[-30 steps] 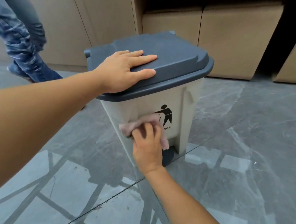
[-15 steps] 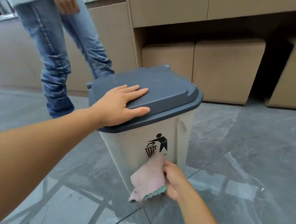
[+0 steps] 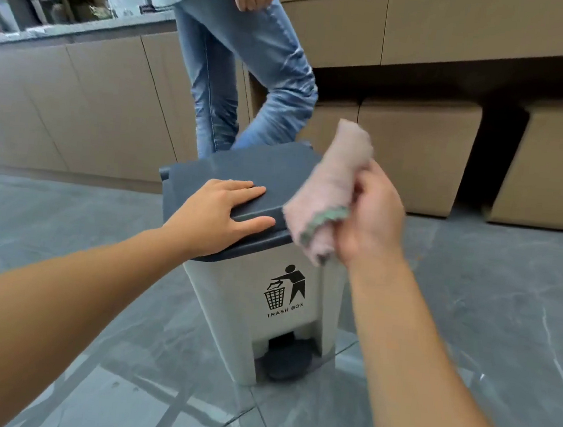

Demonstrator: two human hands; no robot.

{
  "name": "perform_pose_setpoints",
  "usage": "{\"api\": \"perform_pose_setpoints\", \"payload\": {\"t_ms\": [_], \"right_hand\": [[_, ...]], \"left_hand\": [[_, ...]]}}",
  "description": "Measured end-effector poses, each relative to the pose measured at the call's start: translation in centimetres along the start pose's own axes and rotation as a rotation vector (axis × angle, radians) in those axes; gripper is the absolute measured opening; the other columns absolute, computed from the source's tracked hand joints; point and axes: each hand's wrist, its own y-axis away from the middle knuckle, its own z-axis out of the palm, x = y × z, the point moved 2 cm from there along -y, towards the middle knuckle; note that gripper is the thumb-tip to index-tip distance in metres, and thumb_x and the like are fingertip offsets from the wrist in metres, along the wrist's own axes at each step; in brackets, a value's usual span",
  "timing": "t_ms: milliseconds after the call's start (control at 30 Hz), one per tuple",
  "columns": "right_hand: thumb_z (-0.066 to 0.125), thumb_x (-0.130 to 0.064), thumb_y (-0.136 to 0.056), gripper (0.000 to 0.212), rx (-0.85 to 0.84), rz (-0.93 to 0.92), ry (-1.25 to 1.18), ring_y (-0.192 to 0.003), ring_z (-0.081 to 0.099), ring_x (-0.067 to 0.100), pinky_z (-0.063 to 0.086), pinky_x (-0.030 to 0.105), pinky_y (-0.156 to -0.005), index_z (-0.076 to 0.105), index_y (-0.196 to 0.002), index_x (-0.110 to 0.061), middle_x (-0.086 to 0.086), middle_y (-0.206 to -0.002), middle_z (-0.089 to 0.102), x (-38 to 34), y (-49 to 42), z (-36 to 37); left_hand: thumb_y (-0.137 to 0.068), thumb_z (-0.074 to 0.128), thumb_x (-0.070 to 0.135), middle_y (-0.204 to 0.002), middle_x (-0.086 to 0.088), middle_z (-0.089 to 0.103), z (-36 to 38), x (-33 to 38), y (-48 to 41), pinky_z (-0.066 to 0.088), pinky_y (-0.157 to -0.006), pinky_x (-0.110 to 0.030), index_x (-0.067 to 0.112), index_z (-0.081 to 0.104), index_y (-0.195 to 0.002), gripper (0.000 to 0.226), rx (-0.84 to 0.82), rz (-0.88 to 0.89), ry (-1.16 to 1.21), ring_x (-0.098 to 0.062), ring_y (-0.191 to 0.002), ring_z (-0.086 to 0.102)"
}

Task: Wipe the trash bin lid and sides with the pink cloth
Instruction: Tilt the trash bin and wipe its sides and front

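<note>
A beige pedal trash bin (image 3: 233, 305) with a dark grey lid (image 3: 260, 170) stands on the floor in front of me. Its front bears a black figure and the words TRASH BOX. My left hand (image 3: 218, 216) lies flat on the lid's near left part, fingers spread. My right hand (image 3: 371, 215) holds the pink cloth (image 3: 327, 190) with its green edge in the air, above the lid's right front corner. The cloth is off the bin's front and hides that corner. A black pedal (image 3: 288, 358) sticks out at the bin's foot.
A person in blue jeans (image 3: 252, 69) stands right behind the bin. Beige cabinets (image 3: 77, 107) run along the left, and brown boxes (image 3: 416, 150) sit under a counter at the back right. Grey marble floor (image 3: 486, 319) surrounds the bin.
My right hand has lifted the cloth from the bin's lower front up to lid height. My view has tilted up, and the person in jeans has stepped closer behind the bin.
</note>
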Motion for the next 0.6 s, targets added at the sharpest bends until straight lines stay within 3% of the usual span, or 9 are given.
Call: {"api": "perform_pose_setpoints", "payload": {"t_ms": [33, 100, 133, 200, 267, 333, 400, 467, 600], "right_hand": [[0.044, 0.005, -0.088, 0.025, 0.003, -0.175, 0.288, -0.071, 0.060, 0.017, 0.051, 0.029, -0.070, 0.065, -0.086, -0.009, 0.005, -0.076, 0.065, 0.7, -0.9, 1.6], [0.045, -0.009, -0.097, 0.028, -0.135, -0.468, 1.124, -0.100, 0.060, 0.020, 0.046, 0.034, -0.089, 0.071, -0.106, -0.013, 0.005, -0.106, 0.070, 3.0, -1.9, 3.8], [0.044, -0.021, -0.100, 0.029, -0.244, -0.511, 1.528, -0.114, 0.056, 0.021, 0.039, 0.038, -0.098, 0.069, -0.115, -0.019, 0.002, -0.121, 0.068, 4.5, -2.2, 4.1], [0.038, -0.037, -0.100, 0.035, -0.379, -0.466, 1.879, -0.128, 0.052, 0.021, 0.033, 0.041, -0.106, 0.065, -0.120, -0.028, -0.004, -0.133, 0.064, 6.5, -2.1, 3.9], [0.036, -0.040, -0.097, 0.038, -0.460, -0.486, 1.821, -0.124, 0.056, 0.020, 0.038, 0.042, -0.106, 0.066, -0.115, -0.026, -0.005, -0.128, 0.067, 7.6, -1.1, 4.2], [0.041, -0.041, -0.091, 0.034, -0.518, -0.487, 1.712, -0.114, 0.059, 0.020, 0.043, 0.041, -0.101, 0.067, -0.107, -0.025, -0.006, -0.115, 0.069, 8.2, -0.1, 4.2], [0.050, -0.044, -0.085, 0.032, -0.552, -0.460, 1.675, -0.109, 0.058, 0.017, 0.044, 0.039, -0.100, 0.068, -0.103, -0.025, -0.008, -0.109, 0.070, 8.4, 0.8, 4.1], [0.057, -0.046, -0.080, 0.032, -0.582, -0.406, 1.673, -0.106, 0.058, 0.016, 0.044, 0.036, -0.098, 0.069, -0.101, -0.025, -0.009, -0.105, 0.071, 8.3, 1.4, 4.0], [0.068, -0.012, -0.079, 0.024, -0.514, -0.160, 1.533, -0.089, 0.057, 0.013, 0.051, 0.035, -0.074, 0.074, -0.098, -0.024, -0.012, -0.089, 0.072, 6.5, 3.3, 4.8]], "left_hand": [[-0.088, 0.048, 0.064, -0.126, 0.006, 0.067, -0.3, 0.0, 0.0, 0.041, -0.101, -0.034, 0.026, 0.071, -0.120, 0.055, 0.070, -0.022, 0.052, -0.011, -0.118, 0.055], [-0.094, 0.039, 0.049, -0.090, -0.001, 0.070, -1.1, -0.5, 0.0, 0.041, -0.074, -0.027, 0.011, 0.067, -0.086, 0.048, 0.271, -0.179, 0.231, -0.010, -0.084, 0.055], [-0.095, 0.037, 0.044, -0.081, -0.001, 0.065, -1.3, -0.9, 0.1, 0.038, -0.067, -0.021, 0.008, 0.061, -0.080, 0.045, 0.346, -0.279, 0.304, -0.011, -0.076, 0.051], [-0.096, 0.038, 0.043, -0.078, 0.008, 0.062, -1.6, -1.0, 0.3, 0.035, -0.064, -0.008, 0.015, 0.059, -0.081, 0.038, 0.381, -0.377, 0.364, -0.002, -0.075, 0.053], [-0.094, 0.042, 0.052, -0.076, 0.007, 0.066, -1.5, -0.9, 0.1, 0.038, -0.062, -0.008, 0.014, 0.065, -0.082, 0.046, 0.316, -0.394, 0.388, 0.005, -0.074, 0.059], [-0.084, 0.049, 0.063, -0.072, -0.002, 0.069, -1.7, -1.1, -0.5, 0.046, -0.056, -0.021, 0.008, 0.069, -0.083, 0.059, 0.222, -0.517, 0.485, -0.009, -0.069, 0.065], [-0.076, 0.061, 0.055, -0.074, -0.002, 0.069, -1.9, -1.6, -1.2, 0.051, -0.055, -0.028, 0.007, 0.069, -0.086, 0.049, 0.132, -0.642, 0.551, -0.020, -0.071, 0.068], [-0.072, 0.063, 0.033, -0.088, -0.004, 0.072, -2.3, -1.6, -1.2, 0.055, -0.072, -0.035, 0.013, 0.070, -0.095, 0.031, 0.113, -0.721, 0.553, -0.023, -0.088, 0.068], [-0.079, 0.056, 0.024, -0.088, 0.000, 0.070, -3.2, 1.3, 1.1, 0.051, -0.071, -0.034, 0.017, 0.069, -0.093, 0.020, 0.223, -0.964, 0.692, -0.026, -0.091, 0.065]]}}
